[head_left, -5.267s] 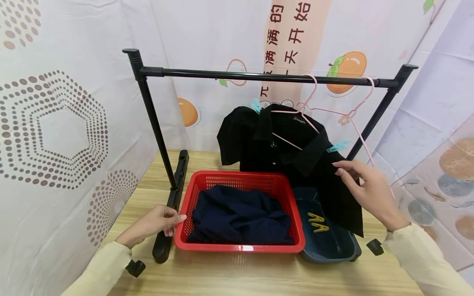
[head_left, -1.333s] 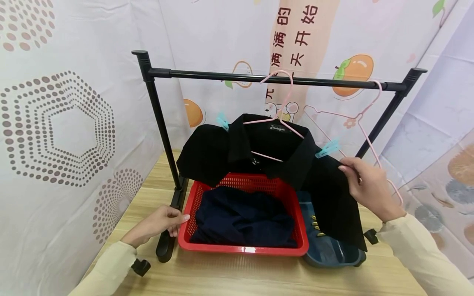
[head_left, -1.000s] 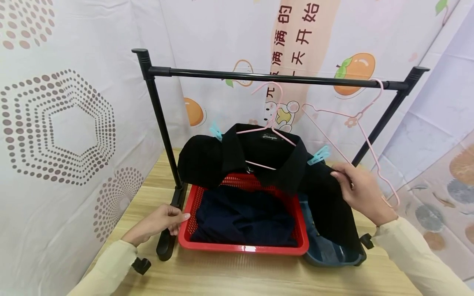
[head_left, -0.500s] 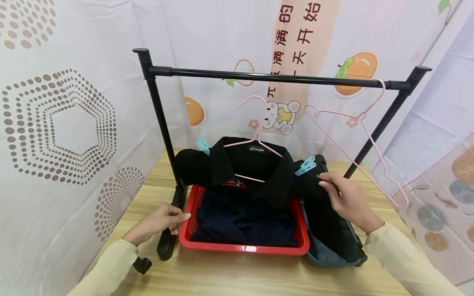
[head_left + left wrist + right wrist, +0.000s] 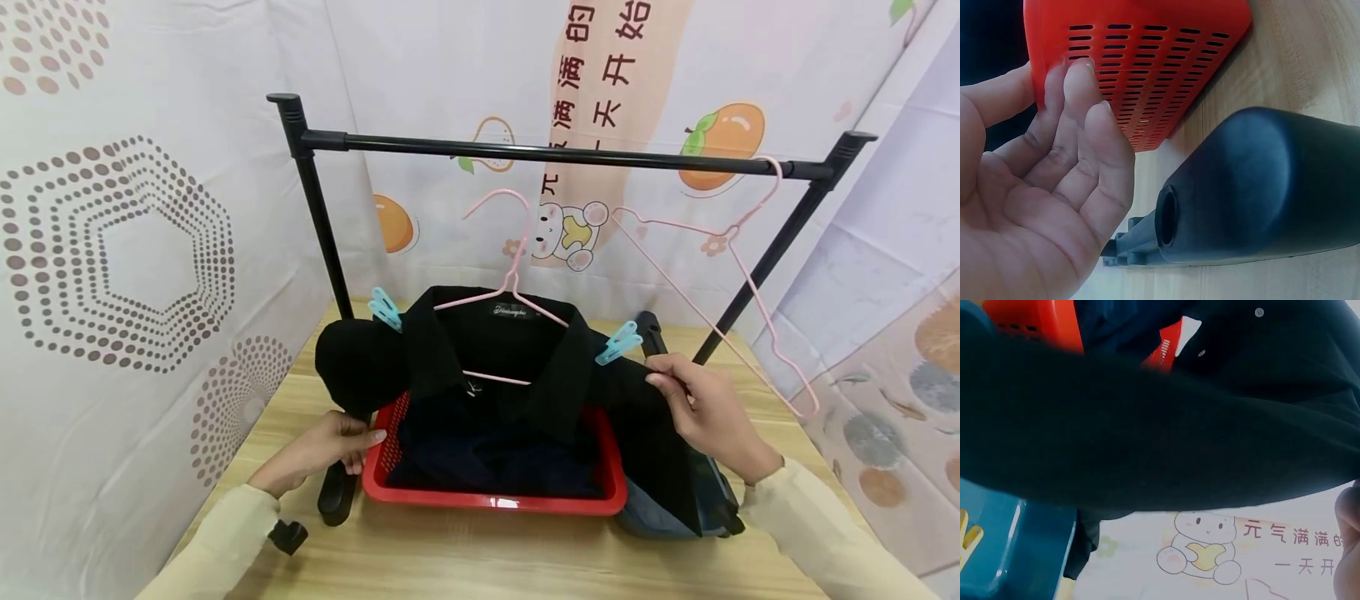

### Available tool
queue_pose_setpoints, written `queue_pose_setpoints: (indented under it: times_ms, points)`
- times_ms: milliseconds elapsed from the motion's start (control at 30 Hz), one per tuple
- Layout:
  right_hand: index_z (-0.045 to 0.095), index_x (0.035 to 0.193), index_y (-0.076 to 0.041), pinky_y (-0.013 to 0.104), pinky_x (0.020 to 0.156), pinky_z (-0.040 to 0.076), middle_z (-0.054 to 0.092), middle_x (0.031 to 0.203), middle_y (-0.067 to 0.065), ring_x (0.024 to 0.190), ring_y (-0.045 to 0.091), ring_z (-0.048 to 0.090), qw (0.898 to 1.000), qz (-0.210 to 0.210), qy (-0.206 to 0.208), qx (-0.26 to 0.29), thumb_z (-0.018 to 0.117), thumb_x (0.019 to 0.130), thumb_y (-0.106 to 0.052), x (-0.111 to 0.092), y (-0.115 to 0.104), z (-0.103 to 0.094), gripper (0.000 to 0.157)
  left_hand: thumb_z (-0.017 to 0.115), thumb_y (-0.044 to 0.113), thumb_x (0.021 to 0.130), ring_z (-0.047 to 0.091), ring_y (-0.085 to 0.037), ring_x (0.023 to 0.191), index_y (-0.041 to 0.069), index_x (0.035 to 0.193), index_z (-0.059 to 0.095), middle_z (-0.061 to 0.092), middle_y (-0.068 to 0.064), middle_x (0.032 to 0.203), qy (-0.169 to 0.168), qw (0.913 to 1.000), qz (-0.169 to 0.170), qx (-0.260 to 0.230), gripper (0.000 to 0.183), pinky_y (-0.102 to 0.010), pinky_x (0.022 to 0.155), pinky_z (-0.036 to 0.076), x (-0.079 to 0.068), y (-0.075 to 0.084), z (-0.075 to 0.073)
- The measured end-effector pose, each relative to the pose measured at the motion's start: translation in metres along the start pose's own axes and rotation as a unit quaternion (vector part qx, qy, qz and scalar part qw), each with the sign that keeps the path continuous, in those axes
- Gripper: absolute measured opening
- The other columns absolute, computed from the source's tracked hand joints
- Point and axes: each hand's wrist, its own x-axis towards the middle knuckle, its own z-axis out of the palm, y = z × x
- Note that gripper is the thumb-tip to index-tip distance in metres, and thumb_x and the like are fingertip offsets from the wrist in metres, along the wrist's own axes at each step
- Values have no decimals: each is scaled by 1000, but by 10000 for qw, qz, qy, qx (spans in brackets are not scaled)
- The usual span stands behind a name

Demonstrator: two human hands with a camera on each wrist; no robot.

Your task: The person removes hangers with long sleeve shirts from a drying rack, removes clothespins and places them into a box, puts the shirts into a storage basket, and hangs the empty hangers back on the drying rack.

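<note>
My right hand (image 5: 705, 408) pinches the black shirt (image 5: 558, 375) by its shoulder, beside a light-blue clothespin (image 5: 619, 342). Inside the collar is a pink hanger (image 5: 517, 258), its hook free below the bar; another light-blue clothespin (image 5: 386, 310) grips the opposite shoulder. The shirt hangs over a red basket (image 5: 495, 502) and covers part of the navy cloth (image 5: 480, 475) in it. At the basket's left rim my left hand (image 5: 322, 450) holds on, thumb over the edge and fingers against the slotted wall. The right wrist view is mostly filled by dark shirt fabric (image 5: 1147, 437).
A black rack's bar (image 5: 555, 153) spans the back, with a bare pink hanger (image 5: 731, 229) at its right end. A blue bin (image 5: 652, 508) stands right of the basket and holds yellow clothespins (image 5: 969, 539). The rack's left foot (image 5: 1235, 187) lies beside the basket.
The shirt and its hanger have come off the bar and moved left and down over the basket. My right hand, first beside the shirt, took its shoulder; the left stays at the rim.
</note>
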Motion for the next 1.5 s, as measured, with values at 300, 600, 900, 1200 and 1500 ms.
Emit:
queue_pose_setpoints:
  times_ms: [300, 600, 900, 1200, 1500]
  points:
    - [70, 100, -1, 15, 56, 36, 59, 77, -7, 61, -2, 39, 9995, -17, -59, 316, 53, 109, -34, -16, -6, 11, 38, 65, 30, 103, 66, -22, 65, 2, 84, 68, 67, -10, 70, 43, 10000, 16, 48, 35, -35, 63, 57, 0, -3, 0]
    - [69, 107, -3, 14, 58, 39, 66, 83, -5, 63, -3, 42, 9961, 310, -482, 669, 51, 109, -33, -38, -13, 25, 35, 66, 32, 103, 66, -22, 66, 4, 84, 65, 67, -8, 71, 217, 9997, -69, -31, 35, -36, 64, 57, -1, -3, 1]
    - [68, 107, -11, 14, 61, 42, 68, 92, -5, 67, -1, 46, 9879, 735, -1001, 927, 65, 100, -3, -55, -15, 32, 11, 68, 27, 101, 65, -25, 70, 1, 91, 67, 66, -8, 75, 358, 9990, -178, -182, 28, -37, 67, 55, -3, -4, 4]
    - [67, 108, -14, 13, 60, 39, 63, 87, -12, 64, -3, 42, 9836, 864, -1186, 1049, 69, 89, 14, -68, -14, 42, 34, 59, 15, 102, 64, -25, 72, -2, 88, 66, 66, -8, 77, 275, 9995, -132, 66, 23, -38, 71, 53, -8, -7, 4]
    - [67, 108, -16, 14, 63, 43, 68, 93, -9, 68, -1, 49, 9796, 994, -1308, 1161, 68, 87, 18, -78, -12, 52, 40, 49, 22, 104, 62, -23, 78, 1, 86, 66, 66, -5, 80, 334, 9984, -380, 266, 33, -40, 85, 46, -12, -5, 6]
